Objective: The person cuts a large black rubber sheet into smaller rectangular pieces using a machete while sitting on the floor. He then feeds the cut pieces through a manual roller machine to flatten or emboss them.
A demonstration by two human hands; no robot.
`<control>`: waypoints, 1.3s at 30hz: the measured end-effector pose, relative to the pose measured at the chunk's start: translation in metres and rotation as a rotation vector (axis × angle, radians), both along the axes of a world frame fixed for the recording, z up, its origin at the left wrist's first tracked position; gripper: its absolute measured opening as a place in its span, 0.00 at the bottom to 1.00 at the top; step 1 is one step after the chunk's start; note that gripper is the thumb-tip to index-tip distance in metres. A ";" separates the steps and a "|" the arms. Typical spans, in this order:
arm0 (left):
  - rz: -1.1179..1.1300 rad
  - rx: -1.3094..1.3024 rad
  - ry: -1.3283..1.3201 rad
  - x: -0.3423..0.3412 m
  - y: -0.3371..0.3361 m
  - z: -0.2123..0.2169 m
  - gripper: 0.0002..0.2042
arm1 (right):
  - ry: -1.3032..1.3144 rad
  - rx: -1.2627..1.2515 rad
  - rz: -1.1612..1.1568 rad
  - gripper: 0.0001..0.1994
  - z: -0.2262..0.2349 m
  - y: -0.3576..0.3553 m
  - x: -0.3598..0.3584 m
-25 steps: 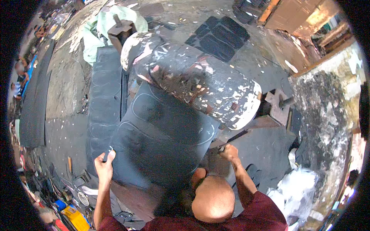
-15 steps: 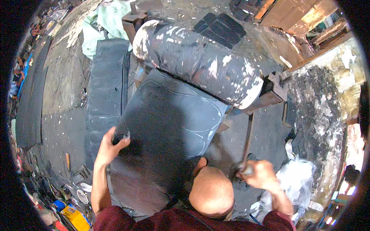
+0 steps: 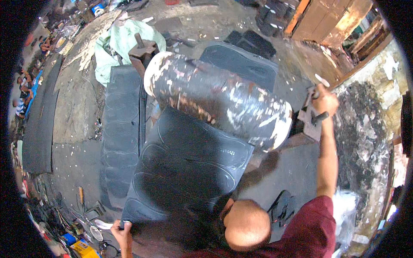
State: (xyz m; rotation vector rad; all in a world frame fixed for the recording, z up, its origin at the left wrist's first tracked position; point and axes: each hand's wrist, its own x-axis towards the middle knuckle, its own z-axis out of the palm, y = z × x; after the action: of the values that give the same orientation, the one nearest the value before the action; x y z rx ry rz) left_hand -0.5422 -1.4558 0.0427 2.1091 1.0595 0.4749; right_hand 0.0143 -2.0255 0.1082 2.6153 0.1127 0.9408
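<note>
Rubber sheet (image 3: 146,189) could skew at the roller (image 3: 215,90) if your left hand (image 3: 121,232) loosens its corner pinch. Whether your right hand (image 3: 325,103) has closed fingers, I can't tell

Left fisheye of a head-worn pair, looking down, near above roller (image 3: 219,96) and dark sheet (image 3: 189,159)

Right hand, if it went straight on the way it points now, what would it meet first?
Past the right hand, likely the white scrap first, though depth is unclear; it may lie well below.
</note>
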 end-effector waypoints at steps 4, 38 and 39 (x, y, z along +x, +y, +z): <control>-0.072 0.103 -0.129 0.055 -0.001 0.004 0.14 | 0.387 0.053 -0.154 0.11 -0.183 -0.048 0.055; -1.007 0.821 -0.630 0.442 -0.177 0.107 0.18 | 0.048 0.075 0.058 0.16 0.024 0.017 -0.020; -0.984 0.820 -0.635 0.431 -0.177 0.103 0.19 | 0.084 0.087 0.040 0.15 0.002 0.013 -0.003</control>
State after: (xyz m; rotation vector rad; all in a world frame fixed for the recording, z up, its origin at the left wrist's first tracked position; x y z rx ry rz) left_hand -0.1110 -1.6324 0.1462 2.5172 -0.6620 1.0524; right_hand 0.0113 -2.0120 0.1100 2.7426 0.1485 0.8677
